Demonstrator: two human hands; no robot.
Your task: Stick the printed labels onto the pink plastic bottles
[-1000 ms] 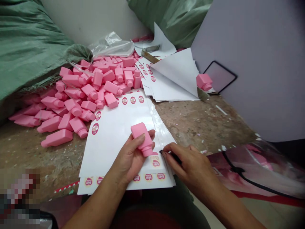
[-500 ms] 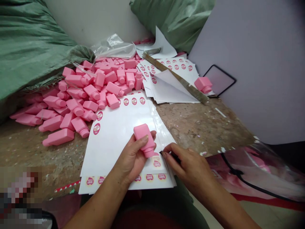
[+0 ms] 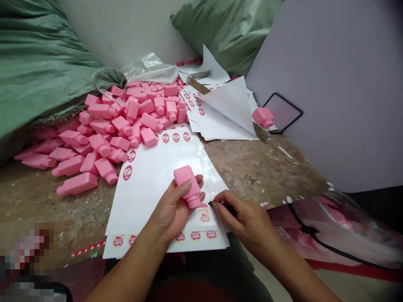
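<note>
My left hand is closed around a pink plastic bottle, its thumb on the flat face and the neck pointing down toward me. Below both lies a stack of white sticker sheets, with a few oval stickers left along the upper and left edges of the top sheet. Close under the bottle's neck is a "BABY" heart sticker. Just right of it, my right hand pinches a small dark pointed tool, mostly hidden in the fingers; only its tip shows, by the sheet's right edge.
A heap of pink bottles covers the left of the worn table. Behind it rests a green sack. More sticker sheets lie at the back right, over a wooden strip. A single bottle stands near the wall.
The loose top sheet of the back stack has lifted and now covers much of the wooden strip. Both hands keep their grips and have barely moved; the view has shifted slightly.
</note>
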